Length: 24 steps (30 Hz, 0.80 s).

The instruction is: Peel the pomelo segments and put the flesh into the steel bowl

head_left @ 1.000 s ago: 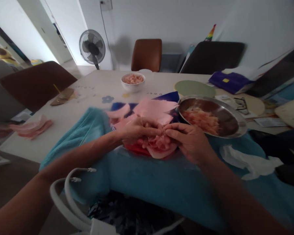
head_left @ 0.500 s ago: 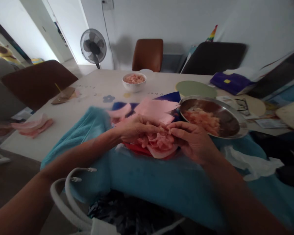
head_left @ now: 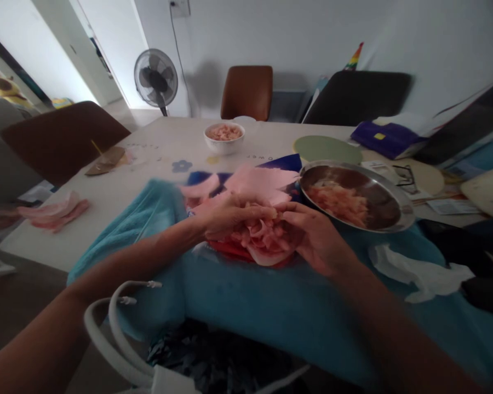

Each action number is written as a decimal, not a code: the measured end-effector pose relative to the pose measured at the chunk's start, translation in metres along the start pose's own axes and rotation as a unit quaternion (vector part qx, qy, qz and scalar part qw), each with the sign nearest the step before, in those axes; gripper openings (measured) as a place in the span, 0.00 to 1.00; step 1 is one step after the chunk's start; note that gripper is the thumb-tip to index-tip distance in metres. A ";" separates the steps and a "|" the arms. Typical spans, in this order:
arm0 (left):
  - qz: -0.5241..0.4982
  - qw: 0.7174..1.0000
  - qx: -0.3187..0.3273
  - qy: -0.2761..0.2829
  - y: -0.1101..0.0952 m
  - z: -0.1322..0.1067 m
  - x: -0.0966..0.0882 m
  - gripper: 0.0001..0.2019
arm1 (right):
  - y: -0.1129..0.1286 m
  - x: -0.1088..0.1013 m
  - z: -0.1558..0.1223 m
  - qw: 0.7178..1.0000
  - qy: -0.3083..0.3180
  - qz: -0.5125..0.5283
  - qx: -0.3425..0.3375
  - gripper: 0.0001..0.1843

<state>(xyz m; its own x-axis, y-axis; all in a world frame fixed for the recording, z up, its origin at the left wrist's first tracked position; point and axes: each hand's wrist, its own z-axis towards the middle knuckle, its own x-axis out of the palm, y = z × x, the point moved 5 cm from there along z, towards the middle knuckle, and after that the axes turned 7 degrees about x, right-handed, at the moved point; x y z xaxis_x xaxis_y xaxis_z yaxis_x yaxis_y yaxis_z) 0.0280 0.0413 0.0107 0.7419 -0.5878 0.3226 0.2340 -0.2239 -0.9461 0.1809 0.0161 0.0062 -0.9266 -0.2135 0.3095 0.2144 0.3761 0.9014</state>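
My left hand [head_left: 232, 218] and my right hand [head_left: 312, 232] meet over a pile of pink pomelo peel and membranes. Their fingertips pinch a small piece of pomelo flesh [head_left: 273, 213] between them. Beneath lie crumpled membranes [head_left: 267, 235] on a curved peel, with broad pink peel pieces [head_left: 261, 180] just behind. Right of my right hand, a steel bowl [head_left: 388, 189] holds loose pomelo flesh [head_left: 339, 202]. Further back stands a white bowl [head_left: 224, 146] heaped with similar pink flesh.
A blue towel [head_left: 246, 301] drapes over the near table edge. On it, at right, lies a crumpled white tissue [head_left: 421, 273]. More pink peel [head_left: 53, 210] sits at the table's left. A green placemat [head_left: 327, 150], glasses [head_left: 406, 176] and a purple pack [head_left: 388, 139] are at back right.
My right hand has shifted slightly left and its fingers have curled closer to my left hand's fingertips. The bowls and the peel pile stay in place.
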 end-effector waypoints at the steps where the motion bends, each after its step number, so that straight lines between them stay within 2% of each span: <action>1: 0.018 1.000 0.003 -0.009 0.001 0.000 0.000 0.16 | 0.000 0.002 -0.001 1.000 0.000 -0.007 0.001 0.14; 6: 0.070 0.998 -0.001 -0.010 0.006 -0.002 0.006 0.17 | 0.001 0.009 -0.007 0.998 -0.018 -0.055 -0.009 0.17; 10: 0.003 0.999 -0.034 0.001 0.009 0.000 0.007 0.19 | 0.006 0.003 -0.007 0.998 -0.034 -0.053 -0.027 0.15; 12: -0.060 0.996 -0.064 0.005 0.011 0.002 0.006 0.19 | 0.018 -0.007 -0.008 0.993 -0.057 -0.062 -0.082 0.13; 14: -0.129 0.989 -0.076 0.013 0.011 0.004 0.004 0.18 | 0.036 -0.022 -0.012 0.974 -0.111 -0.089 -0.176 0.10; 16: -0.183 0.980 -0.070 0.018 0.011 0.007 0.002 0.13 | 0.054 -0.042 -0.022 0.928 -0.216 -0.134 -0.272 0.08; 18: -0.210 0.975 -0.062 0.027 0.012 0.008 0.000 0.09 | 0.068 -0.066 -0.034 0.854 -0.343 -0.205 -0.334 0.07; 19: -0.216 0.974 -0.058 0.033 0.013 0.009 0.000 0.11 | 0.072 -0.077 -0.039 0.812 -0.395 -0.243 -0.356 0.07; 22: -0.220 0.973 -0.036 0.054 0.014 0.009 0.001 0.19 | 0.077 -0.106 -0.035 0.741 -0.426 -0.377 -0.357 0.01; 24: -0.217 0.974 -0.027 0.058 0.014 0.008 0.002 0.19 | 0.075 -0.124 -0.029 0.716 -0.428 -0.417 -0.360 0.03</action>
<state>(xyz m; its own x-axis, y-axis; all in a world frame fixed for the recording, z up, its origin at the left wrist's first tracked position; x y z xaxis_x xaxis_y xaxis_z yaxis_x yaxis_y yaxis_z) 0.0373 0.0429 -0.0023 0.5031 -0.5122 0.6961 0.4738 -0.5101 -0.7178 0.3214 0.0443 0.0443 -0.6089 0.6539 -0.4491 -0.7062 -0.1890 0.6823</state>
